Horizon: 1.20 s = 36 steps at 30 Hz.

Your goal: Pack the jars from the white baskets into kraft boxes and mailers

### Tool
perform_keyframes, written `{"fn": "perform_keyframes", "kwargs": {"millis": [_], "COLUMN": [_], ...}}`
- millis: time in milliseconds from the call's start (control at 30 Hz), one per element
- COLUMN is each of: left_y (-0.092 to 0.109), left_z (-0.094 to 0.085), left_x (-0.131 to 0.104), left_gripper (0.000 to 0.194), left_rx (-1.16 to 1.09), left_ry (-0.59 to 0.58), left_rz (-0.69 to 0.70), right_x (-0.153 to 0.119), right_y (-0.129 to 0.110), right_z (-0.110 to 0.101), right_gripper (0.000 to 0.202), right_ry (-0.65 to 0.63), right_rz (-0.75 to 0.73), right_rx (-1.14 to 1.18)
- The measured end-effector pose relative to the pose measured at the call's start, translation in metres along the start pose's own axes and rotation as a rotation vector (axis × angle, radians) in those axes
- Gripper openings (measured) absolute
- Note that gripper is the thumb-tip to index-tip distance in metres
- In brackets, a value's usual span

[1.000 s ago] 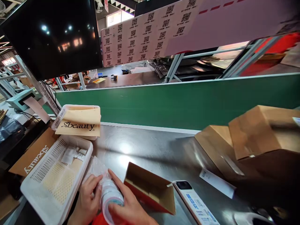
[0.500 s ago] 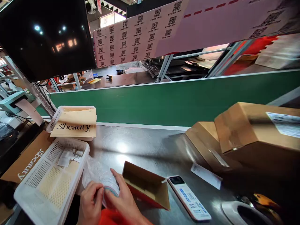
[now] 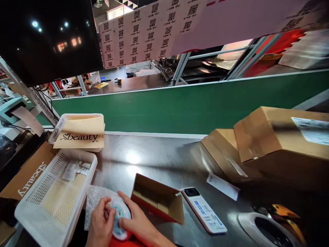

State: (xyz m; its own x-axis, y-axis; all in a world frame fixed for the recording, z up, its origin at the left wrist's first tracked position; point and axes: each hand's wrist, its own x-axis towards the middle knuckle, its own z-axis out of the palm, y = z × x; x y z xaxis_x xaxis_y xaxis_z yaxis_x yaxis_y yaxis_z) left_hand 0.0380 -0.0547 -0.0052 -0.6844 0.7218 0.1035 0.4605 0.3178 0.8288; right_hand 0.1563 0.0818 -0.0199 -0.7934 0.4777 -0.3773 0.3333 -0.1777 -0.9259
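A round white tub with a blue label (image 3: pixel 119 219) is tilted toward me near the front edge of the table. My right hand (image 3: pixel 137 218) grips its right side, the thumb across the label and the fingers over the rim. My left hand (image 3: pixel 100 219) is closed at the tub's left edge, fingertips curled together; what they pinch is hidden. Behind the left hand lies clear bubble wrap (image 3: pixel 95 196), reaching under the tub. An open brown cardboard box (image 3: pixel 158 199) stands just right of my right hand.
A white plastic basket (image 3: pixel 88 178) with small white packets stands left, a second basket (image 3: pixel 60 125) with a printed cream sheet (image 3: pixel 79 137) behind it. Right are a phone (image 3: pixel 205 212), a paper slip (image 3: pixel 223 187), cartons (image 3: pixel 257 137) and a tape roll (image 3: pixel 257 226). A green panel (image 3: pixel 164 109) runs behind.
The tub has turned so that its labelled face shows more. The bubble wrap lies flatter, to the left of the tub. Both hands stay around it; the view has shifted slightly.
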Motion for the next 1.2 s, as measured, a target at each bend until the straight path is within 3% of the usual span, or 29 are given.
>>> {"fn": "perform_keyframes", "kwargs": {"millis": [67,167,333,467,633,733,833,1067,1200], "left_y": [-0.005,0.000,0.022,0.023,0.000,-0.012,-0.020,-0.031,-0.030], "left_z": [-0.008,-0.017,-0.013,-0.009,-0.013,-0.009,-0.002,0.004,-0.001], "left_x": [0.003,0.010,0.014,0.008,-0.004,-0.009,-0.013,-0.014,-0.014], "left_gripper": [0.030,0.023,0.021,0.020,0.018,0.022,0.026,0.021,0.020], "left_rx": [-0.021,0.005,0.144,0.179,0.141,0.131,0.089,0.053,0.036], "left_ry": [-0.049,-0.058,0.119,0.148,0.071,0.098,0.132,0.186,0.135], "left_rz": [-0.055,-0.003,0.295,0.458,0.339,0.166,0.063,0.197,0.177], "right_x": [-0.004,-0.007,-0.007,-0.011,-0.011,-0.004,0.004,0.004,-0.004], "right_y": [-0.007,-0.021,-0.035,-0.035,-0.018,-0.005,0.002,0.007,0.011], "right_z": [0.000,0.002,0.008,0.010,0.001,-0.007,-0.010,-0.002,-0.002], "right_gripper": [0.107,0.117,0.106,0.100,0.118,0.088,0.054,0.028,0.037], "right_ry": [-0.010,-0.027,0.002,0.014,-0.053,-0.121,-0.050,0.102,0.072], "right_rz": [0.010,0.020,-0.043,-0.031,-0.038,-0.047,-0.135,-0.167,-0.172], "right_rx": [-0.111,-0.252,-0.246,-0.262,-0.190,0.117,0.301,0.123,0.191]}}
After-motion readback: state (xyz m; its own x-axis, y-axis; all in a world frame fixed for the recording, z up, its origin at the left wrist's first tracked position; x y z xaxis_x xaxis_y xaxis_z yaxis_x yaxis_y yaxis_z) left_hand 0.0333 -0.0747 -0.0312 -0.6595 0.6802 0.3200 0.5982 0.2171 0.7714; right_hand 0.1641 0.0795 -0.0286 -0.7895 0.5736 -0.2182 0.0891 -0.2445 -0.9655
